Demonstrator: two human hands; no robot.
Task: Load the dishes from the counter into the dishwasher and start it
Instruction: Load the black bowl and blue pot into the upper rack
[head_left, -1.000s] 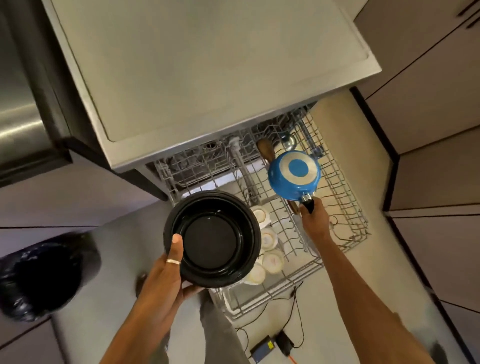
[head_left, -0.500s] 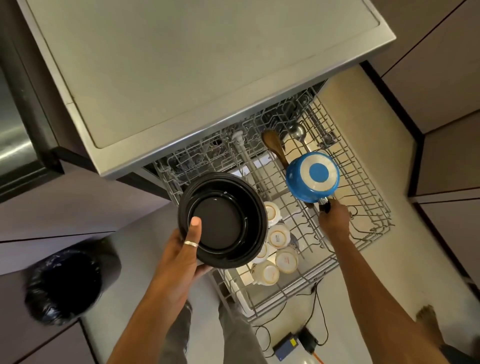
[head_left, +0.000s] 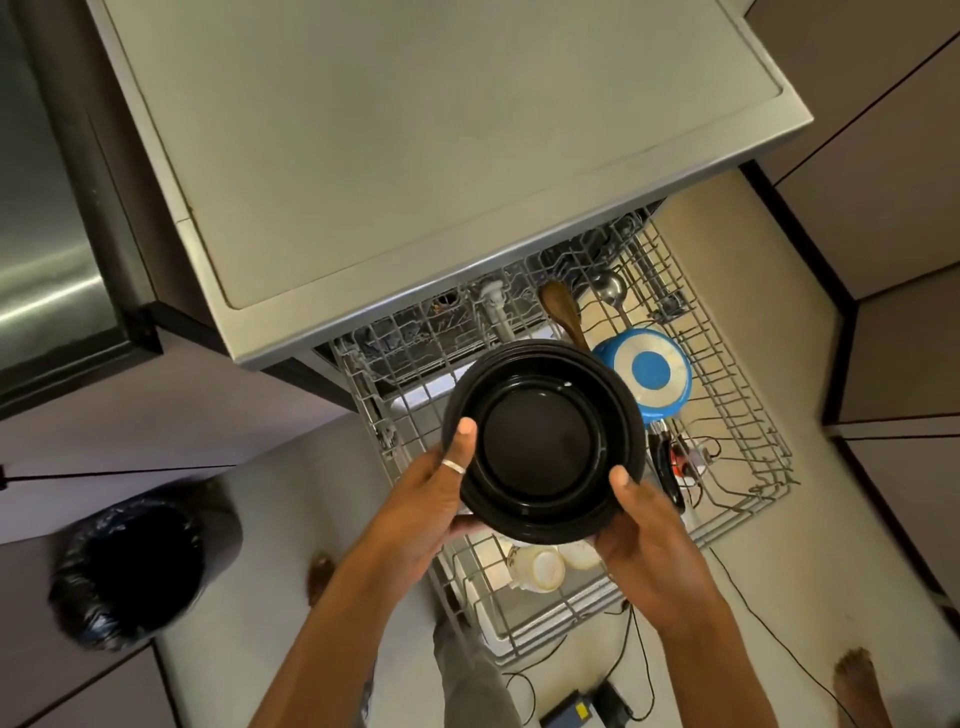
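**Black bowl held over the rack, both hands on the rim**

Bowl (head_left: 543, 441) is in the air above the pulled-out rack (head_left: 748, 467), mouth up toward the camera, level or nearly so. Left hand (head_left: 431, 499) is clamped on its near-left rim, thumb inside, fingers under. Right hand (head_left: 649, 530) is closed on the near-right rim the same way.

Handling — judged, not tested: glossy black, thin stepped wall, likely plastic, so light and a little flexible. It looks like two or more nested; I cannot tell the count. The smooth surface may slip if wet. The rim is the sound place to hold, thumb over the lip; squeezing the wall could flex it.

In the rack: blue pan (head_left: 649, 371) upside down just beyond the bowl on the right, wooden spoon (head_left: 563, 314) and ladle (head_left: 610, 288) behind, pale cups (head_left: 540, 569) below the bowl at the near edge. Free wire lies right of the pan — a likely slot, bowl turned mouth down.
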